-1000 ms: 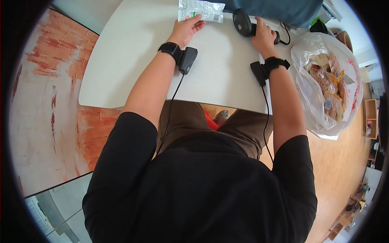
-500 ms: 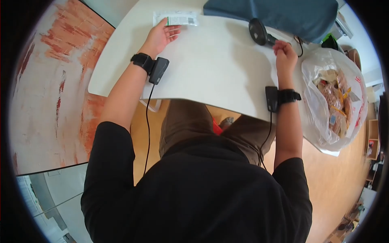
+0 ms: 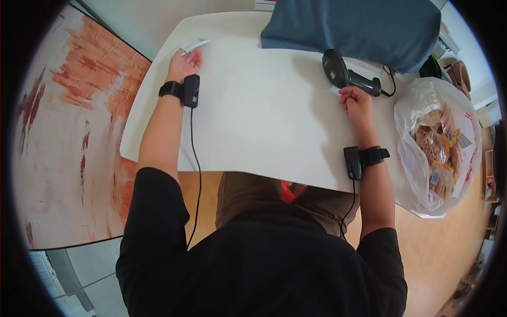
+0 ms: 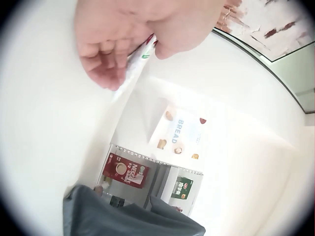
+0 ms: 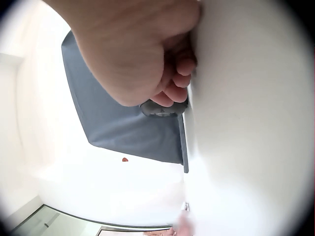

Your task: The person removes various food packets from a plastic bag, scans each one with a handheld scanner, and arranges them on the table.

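Observation:
At the far left of the table (image 3: 253,116), my left hand (image 3: 185,64) holds a white packet (image 3: 196,46) pinched between thumb and fingers. Seen from the left wrist, the packet (image 4: 134,71) is nearly edge-on, with small green and red print. My right hand (image 3: 358,104) is held just in front of a black handheld barcode scanner (image 3: 337,68), its fingers loosely curled and holding nothing. The scanner lies with its round head to the left and its cabled handle to the right. In the right wrist view, the curled fingers partly hide the scanner (image 5: 162,110).
A blue-grey cloth cover (image 3: 348,26) stands along the back. On the right sits a clear plastic bag (image 3: 409,137) of packaged food. The left wrist view shows a BREAD box (image 4: 179,130), a red Nescafe box (image 4: 126,170) and a green package (image 4: 182,188) behind the table.
My right hand has let go of the scanner and drawn back from it. My left hand has carried the packet leftward, and the packet has turned from flat to nearly edge-on.

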The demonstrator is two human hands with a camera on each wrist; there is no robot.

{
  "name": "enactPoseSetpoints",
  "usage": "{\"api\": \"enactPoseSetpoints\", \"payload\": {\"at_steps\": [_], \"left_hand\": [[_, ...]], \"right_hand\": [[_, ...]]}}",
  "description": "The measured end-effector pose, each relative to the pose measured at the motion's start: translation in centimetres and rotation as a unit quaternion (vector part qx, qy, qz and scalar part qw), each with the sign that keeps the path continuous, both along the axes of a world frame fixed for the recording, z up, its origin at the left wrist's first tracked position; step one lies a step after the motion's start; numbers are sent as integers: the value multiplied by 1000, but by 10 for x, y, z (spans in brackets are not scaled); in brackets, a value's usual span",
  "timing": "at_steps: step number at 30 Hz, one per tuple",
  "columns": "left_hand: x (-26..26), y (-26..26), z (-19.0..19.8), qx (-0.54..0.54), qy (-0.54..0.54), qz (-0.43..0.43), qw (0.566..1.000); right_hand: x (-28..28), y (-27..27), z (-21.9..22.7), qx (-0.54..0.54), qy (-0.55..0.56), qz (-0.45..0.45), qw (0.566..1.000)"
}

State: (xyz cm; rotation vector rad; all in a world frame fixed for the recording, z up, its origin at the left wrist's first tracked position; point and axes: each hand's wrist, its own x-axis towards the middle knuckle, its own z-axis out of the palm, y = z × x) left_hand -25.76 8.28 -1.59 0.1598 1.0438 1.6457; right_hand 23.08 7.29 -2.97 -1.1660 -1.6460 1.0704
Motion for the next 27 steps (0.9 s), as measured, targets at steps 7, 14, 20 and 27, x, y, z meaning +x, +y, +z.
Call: {"api": "enactPoseSetpoints", "payload": {"at_steps": [7, 14, 20, 27], "left_hand": [[6, -34, 21, -41, 604, -165, 778], [-55, 11, 16, -93, 813, -313, 481], [-122, 81, -15, -163, 849, -284, 414], [-167, 104, -23, -250, 785, -207, 528]], "right_hand": [[-2, 1, 1, -17, -17, -13, 1000], [-3, -1, 5, -49, -5, -29, 998], [1, 1, 4, -62, 7, 0, 998], [1, -2, 5, -74, -1, -5, 997]]}}
